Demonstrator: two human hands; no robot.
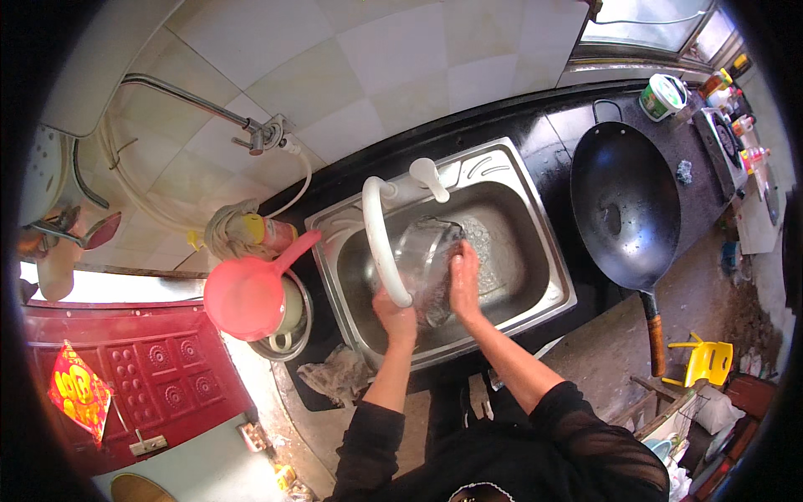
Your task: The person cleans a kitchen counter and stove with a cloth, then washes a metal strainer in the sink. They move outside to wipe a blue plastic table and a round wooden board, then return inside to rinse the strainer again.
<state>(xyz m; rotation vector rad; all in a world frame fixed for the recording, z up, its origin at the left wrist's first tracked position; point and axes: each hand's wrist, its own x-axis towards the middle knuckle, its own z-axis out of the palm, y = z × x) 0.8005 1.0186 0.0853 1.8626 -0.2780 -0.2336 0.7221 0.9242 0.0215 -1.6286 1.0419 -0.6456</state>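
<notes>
A clear, see-through round lid or bowl (417,251) with a dark edge is tilted inside the stainless steel sink (527,251). Motion and water blur it, so its exact kind is unsettled. My left hand (396,320) grips its near left side, the fingers partly hidden behind the white faucet spout (376,232). Along its right edge lies my right hand (464,282), wet, with fingers pointing away from me. Rippling water covers the basin floor to the right of the lid or bowl. The white faucet handle (428,176) stands at the sink's back rim.
Left of the sink, a pink plastic ladle (244,298) rests over a metal basin (304,332). A grey rag (339,376) lies on the counter's front edge. On the right, a large black wok (627,201) has its wooden handle (655,345) jutting past the counter.
</notes>
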